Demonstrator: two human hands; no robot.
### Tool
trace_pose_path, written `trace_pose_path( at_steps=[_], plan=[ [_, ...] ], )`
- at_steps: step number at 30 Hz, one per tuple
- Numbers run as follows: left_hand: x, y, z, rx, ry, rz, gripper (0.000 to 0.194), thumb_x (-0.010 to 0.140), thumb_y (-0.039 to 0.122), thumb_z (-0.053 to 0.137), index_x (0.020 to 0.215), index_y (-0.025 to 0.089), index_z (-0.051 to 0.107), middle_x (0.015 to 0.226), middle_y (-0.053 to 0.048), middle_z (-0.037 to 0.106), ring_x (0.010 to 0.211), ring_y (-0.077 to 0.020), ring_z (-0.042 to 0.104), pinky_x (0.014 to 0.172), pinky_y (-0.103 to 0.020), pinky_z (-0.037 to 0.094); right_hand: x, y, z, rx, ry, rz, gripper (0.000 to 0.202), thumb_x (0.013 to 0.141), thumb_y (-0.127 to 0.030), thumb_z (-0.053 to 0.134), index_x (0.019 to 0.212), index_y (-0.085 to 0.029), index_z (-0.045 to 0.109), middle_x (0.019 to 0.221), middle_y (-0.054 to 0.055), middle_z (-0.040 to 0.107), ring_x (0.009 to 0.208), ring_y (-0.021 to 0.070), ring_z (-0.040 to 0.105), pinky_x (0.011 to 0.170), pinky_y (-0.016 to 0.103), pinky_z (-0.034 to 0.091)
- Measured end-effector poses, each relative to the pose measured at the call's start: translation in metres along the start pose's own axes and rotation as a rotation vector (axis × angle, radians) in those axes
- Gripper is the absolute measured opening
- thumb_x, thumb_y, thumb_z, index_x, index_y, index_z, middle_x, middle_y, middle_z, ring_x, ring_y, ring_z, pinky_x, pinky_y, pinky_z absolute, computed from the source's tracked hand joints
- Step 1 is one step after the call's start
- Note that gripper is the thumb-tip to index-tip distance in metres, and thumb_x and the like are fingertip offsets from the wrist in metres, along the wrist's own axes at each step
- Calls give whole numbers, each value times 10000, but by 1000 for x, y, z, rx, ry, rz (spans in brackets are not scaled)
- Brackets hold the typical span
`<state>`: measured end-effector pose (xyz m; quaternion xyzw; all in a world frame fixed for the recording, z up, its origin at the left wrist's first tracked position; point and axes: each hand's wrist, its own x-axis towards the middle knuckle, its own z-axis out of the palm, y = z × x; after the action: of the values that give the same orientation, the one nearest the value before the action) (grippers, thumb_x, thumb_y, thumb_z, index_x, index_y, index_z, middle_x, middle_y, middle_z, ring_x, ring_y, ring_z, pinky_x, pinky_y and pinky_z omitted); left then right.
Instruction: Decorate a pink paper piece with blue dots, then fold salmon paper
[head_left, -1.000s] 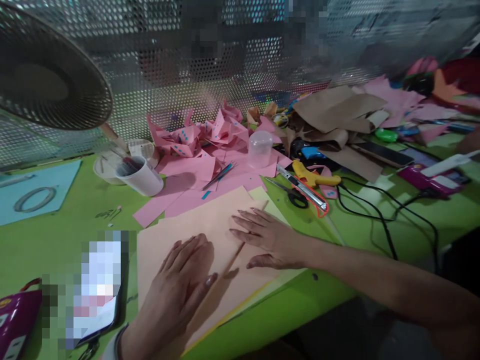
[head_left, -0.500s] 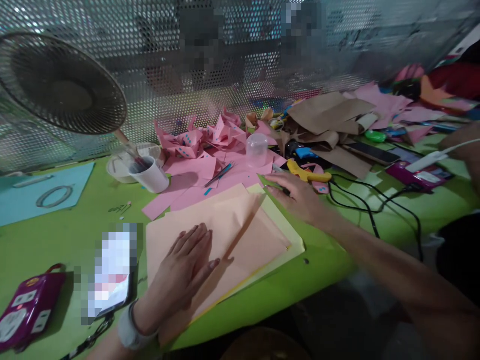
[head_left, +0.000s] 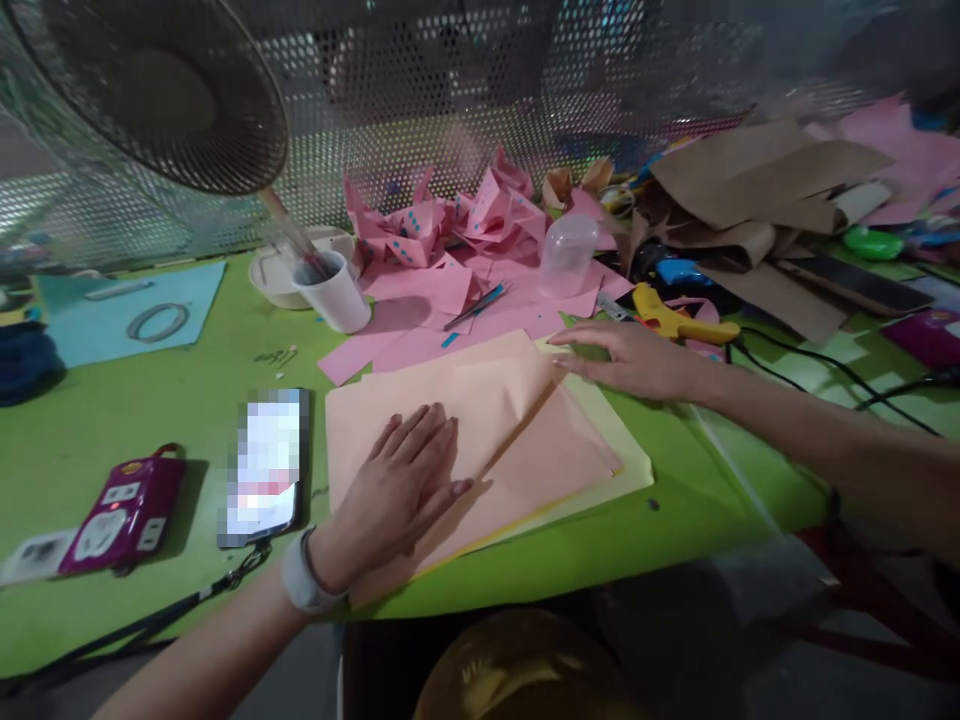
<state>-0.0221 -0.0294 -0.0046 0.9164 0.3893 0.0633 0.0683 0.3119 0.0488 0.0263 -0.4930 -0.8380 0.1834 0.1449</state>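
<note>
My left hand (head_left: pixel 405 490) lies flat with fingers stretched out on a pale peach sheet of paper (head_left: pixel 480 375), and a grey band circles its wrist. The sheet's right side is lifted and folded over, with more peach paper (head_left: pixel 551 460) below and pale yellow paper (head_left: pixel 634 470) under that. At the lifted far corner is my right hand (head_left: pixel 622 357), fingers extended and apart. Its thumb tip is at the paper's edge; I cannot tell whether it presses on it. Just beyond this hand lies a yellow glue gun (head_left: pixel 675 318).
Pink paper pieces (head_left: pixel 427 300), a clear plastic cup (head_left: pixel 570 255) and brown paper (head_left: pixel 765 180) crowd the back. A white cup (head_left: pixel 337 295), fan (head_left: pixel 172 90), phone (head_left: pixel 270 465) and purple power box (head_left: pixel 127 510) stand or lie left. Black cables (head_left: pixel 817 375) run at right.
The view has shifted, so the table sits higher and further right in it. My right hand's fingers are straighter, and a dark thing seen under them earlier no longer shows. My left hand stays put.
</note>
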Motion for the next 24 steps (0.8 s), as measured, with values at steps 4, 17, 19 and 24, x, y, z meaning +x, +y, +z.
trace_pose_path(
  at_steps=[4,17,19,24],
  plan=[
    [-1,3,-2,-10,-35,-22,617,1001,536,364,1478,147,404,1570,-161,378,1484,-300,286,1204,-540,265,20,-4,18,5,72,-4,340,910,-459,528,966,-191,731,996,108,732,945,274,655,830,408,485],
    [19,-17,-43,-185,-101,-267,633,959,634,378,1403,202,509,1492,-102,504,1372,-280,470,1136,-459,396,24,-7,33,174,-26,74,281,866,-440,619,760,-187,680,711,32,672,648,164,573,598,293,355],
    [32,-21,-41,-167,-65,-279,632,954,643,375,1343,177,552,1425,-124,560,1320,-283,510,1109,-459,410,25,-8,34,143,-30,73,254,859,-422,635,785,-186,693,740,39,685,679,169,587,616,291,356],
    [58,-33,-31,-45,-32,-331,643,844,693,548,1229,182,610,1253,-142,610,1180,-327,552,994,-475,449,24,-6,37,115,-15,50,226,861,-406,639,819,-194,703,784,36,705,712,169,598,632,279,358]
  ],
)
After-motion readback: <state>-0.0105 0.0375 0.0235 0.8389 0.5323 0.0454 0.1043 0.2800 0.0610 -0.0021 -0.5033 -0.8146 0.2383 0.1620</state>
